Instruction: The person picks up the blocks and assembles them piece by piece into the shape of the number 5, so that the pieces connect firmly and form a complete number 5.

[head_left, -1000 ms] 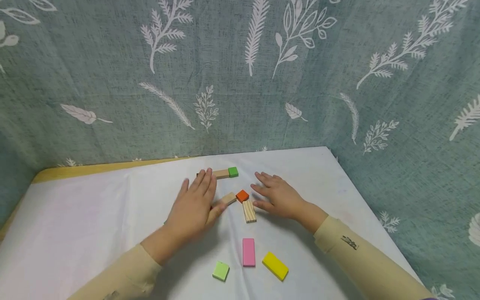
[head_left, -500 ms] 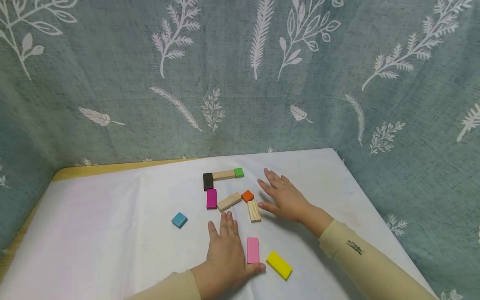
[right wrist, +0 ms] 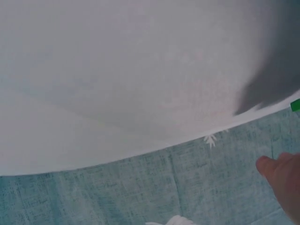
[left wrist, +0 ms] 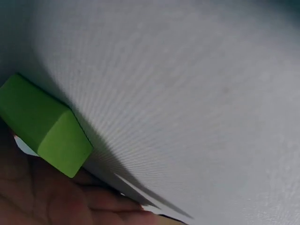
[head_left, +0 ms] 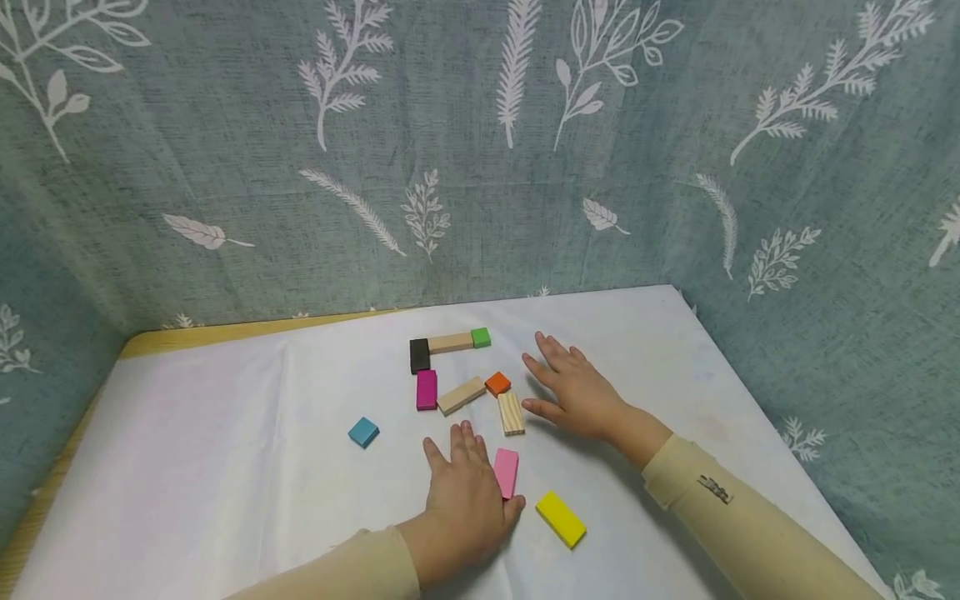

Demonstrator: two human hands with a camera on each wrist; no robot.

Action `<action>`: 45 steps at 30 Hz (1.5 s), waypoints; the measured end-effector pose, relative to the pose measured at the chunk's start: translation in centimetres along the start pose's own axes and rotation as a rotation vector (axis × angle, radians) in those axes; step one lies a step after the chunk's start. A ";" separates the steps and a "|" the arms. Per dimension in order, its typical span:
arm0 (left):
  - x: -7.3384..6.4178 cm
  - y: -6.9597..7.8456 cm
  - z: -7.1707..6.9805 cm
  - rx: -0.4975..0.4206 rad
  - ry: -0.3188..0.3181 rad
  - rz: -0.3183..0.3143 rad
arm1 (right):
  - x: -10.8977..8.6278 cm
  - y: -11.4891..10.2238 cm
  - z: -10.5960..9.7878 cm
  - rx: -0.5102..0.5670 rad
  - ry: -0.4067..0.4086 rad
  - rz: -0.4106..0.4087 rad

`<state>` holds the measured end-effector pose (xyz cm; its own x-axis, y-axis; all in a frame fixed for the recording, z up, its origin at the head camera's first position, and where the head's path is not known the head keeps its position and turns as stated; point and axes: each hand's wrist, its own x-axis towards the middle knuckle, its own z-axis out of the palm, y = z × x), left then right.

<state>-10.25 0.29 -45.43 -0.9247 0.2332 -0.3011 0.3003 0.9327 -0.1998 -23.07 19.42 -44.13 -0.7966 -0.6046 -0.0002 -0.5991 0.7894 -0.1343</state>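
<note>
My left hand (head_left: 467,504) lies low over the cloth with straight fingers, its thumb and index side against the pink block (head_left: 506,473). A light green block (left wrist: 44,124) sits beside the palm in the left wrist view; the head view hides it under the hand. My right hand (head_left: 576,396) is spread, fingers extended, its thumb tip near a striped plain wooden block (head_left: 512,414). An orange block (head_left: 498,383) touches that block's far end, and a plain wooden block (head_left: 461,396) slants between the orange one and a magenta block (head_left: 426,390).
A black block (head_left: 419,356), a long wooden block (head_left: 450,342) and a green block (head_left: 481,337) form a row at the back. A blue block (head_left: 363,432) lies left, a yellow block (head_left: 561,519) front right. A leaf-patterned curtain (head_left: 465,275) borders the white cloth (head_left: 225,467).
My left hand has come back from the far blocks, toward me and right, down beside the pink block. The pink block has slid slightly away from me and turned. The right hand stays nearly still.
</note>
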 end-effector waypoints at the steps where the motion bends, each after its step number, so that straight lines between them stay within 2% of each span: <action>1: 0.0 -0.1 0.0 -0.008 0.001 0.002 | 0.0 0.0 0.0 0.000 -0.003 0.001; 4: -0.1 -0.5 0.1 -0.046 0.013 0.029 | -0.1 0.0 -0.1 0.007 -0.015 0.011; 11: -1.0 -2.5 -0.1 -0.099 0.058 0.167 | 0.0 0.2 0.1 0.024 -0.028 0.029; 14: -0.8 -3.1 -0.4 -0.130 0.076 0.190 | 0.0 0.3 0.3 0.020 -0.031 0.034; 18: -0.5 -3.3 -0.3 -0.210 0.052 0.154 | -0.1 0.4 0.4 0.029 -0.039 0.030; 23: -0.3 -3.0 0.3 -0.251 -0.006 0.080 | -0.1 0.4 0.3 0.030 -0.041 0.027; 27: -0.2 -2.6 0.4 -0.257 -0.028 0.105 | -0.1 0.5 0.3 0.021 -0.043 0.046; 37: -0.1 -2.6 0.4 -0.261 0.050 0.156 | -0.1 0.7 0.6 0.031 -0.039 0.041; 45: 0.5 -2.2 -0.7 -0.266 0.080 0.117 | 0.0 0.9 0.4 0.031 -0.031 0.029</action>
<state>-11.55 -1.42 -44.48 -0.9060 0.3545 -0.2313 0.3439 0.9351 0.0859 -23.55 20.12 -44.68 -0.8103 -0.5849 -0.0356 -0.5726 0.8033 -0.1639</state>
